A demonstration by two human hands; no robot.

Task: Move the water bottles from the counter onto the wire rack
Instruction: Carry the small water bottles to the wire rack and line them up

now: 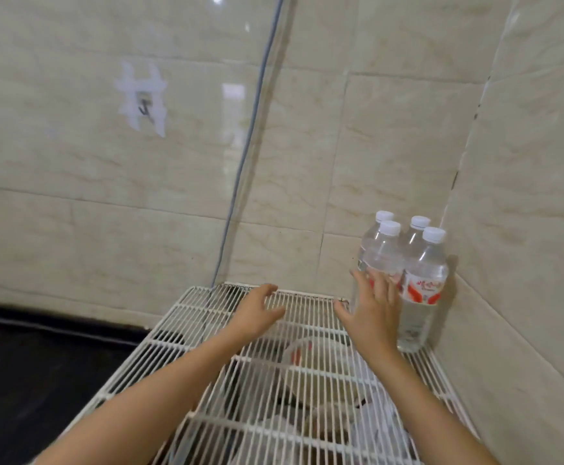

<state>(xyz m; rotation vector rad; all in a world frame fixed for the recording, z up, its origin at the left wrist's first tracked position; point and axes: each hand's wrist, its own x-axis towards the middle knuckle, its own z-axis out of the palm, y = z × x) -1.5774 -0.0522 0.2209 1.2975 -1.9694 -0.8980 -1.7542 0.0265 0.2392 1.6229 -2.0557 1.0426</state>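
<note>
Several clear water bottles (423, 280) with white caps and red-and-white labels stand upright in a tight cluster at the far right corner of the white wire rack (307, 421), against the tiled wall. My right hand (372, 310) is spread open just in front of the nearest bottles, fingers straight, partly covering their labels. My left hand (257, 313) hovers open above the rack's back middle, fingers relaxed, holding nothing.
Tiled walls close the rack in at the back and right. A grey cable (250, 135) runs down the back wall. Under the rack lie plastic containers and bags (310, 360). A dark counter (39, 370) lies to the left.
</note>
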